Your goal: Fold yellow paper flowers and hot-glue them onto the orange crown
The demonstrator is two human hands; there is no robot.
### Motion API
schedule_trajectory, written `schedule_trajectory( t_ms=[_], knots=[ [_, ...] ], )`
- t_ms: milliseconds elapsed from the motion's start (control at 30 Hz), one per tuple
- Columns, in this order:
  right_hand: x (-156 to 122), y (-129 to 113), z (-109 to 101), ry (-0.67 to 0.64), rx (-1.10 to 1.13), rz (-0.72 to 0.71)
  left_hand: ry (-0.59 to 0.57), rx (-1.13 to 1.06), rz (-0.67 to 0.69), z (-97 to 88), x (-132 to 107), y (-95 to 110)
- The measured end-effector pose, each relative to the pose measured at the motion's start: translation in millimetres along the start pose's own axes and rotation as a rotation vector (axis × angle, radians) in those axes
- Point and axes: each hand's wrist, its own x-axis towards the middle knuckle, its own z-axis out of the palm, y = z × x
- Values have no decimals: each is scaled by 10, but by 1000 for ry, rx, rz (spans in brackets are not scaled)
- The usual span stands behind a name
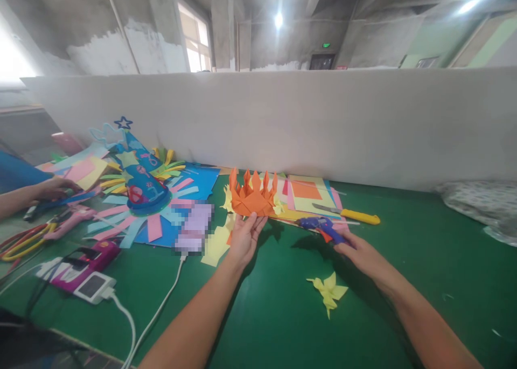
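An orange folded-paper crown (pixel 254 201), with pale yellow paper pieces at both sides, is gripped at its lower edge by my left hand (pixel 246 238). It is held above the green table (pixel 278 320). To the right, my right hand (pixel 353 249) is wrapped round the handle of a blue glue gun (pixel 323 226) with an orange trigger, its nozzle pointing left toward the crown but apart from it. A yellow origami bird (pixel 328 293) lies on the table below the glue gun. Behind are coloured paper sheets (pixel 309 190) and a yellow-handled knife (pixel 359 216).
Blue cone hats (pixel 145 180) with paper-strip brims stand at left. A phone (pixel 194 228) on a white cable and a magenta power strip (pixel 83 269) lie nearer. Another person's hand (pixel 58 188) is at far left. A white partition (pixel 283 126) closes the back; plastic bags (pixel 480 202) lie at right.
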Motion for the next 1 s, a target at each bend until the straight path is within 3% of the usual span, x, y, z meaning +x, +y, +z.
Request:
schedule_trajectory(
  t_ms=[133,200,267,500,733,1000],
  knots=[
    [-160,-263,-30,-224,520,-17,-24,-33,-14,17,-12,11],
    [-208,-387,-15,-364,555,-56,-26,-43,-20,24,-15,15],
    [-229,-488,27,-409,511,-89,-23,-46,-23,31,-18,17],
    [-218,-705,276,-302,518,-205,-19,-70,-51,75,-35,41],
    [-179,-778,380,-88,55,-326,-18,-74,-44,88,-45,26],
    [-199,-847,448,-28,-13,-401,-36,-60,-35,57,-38,-23]
  ],
)
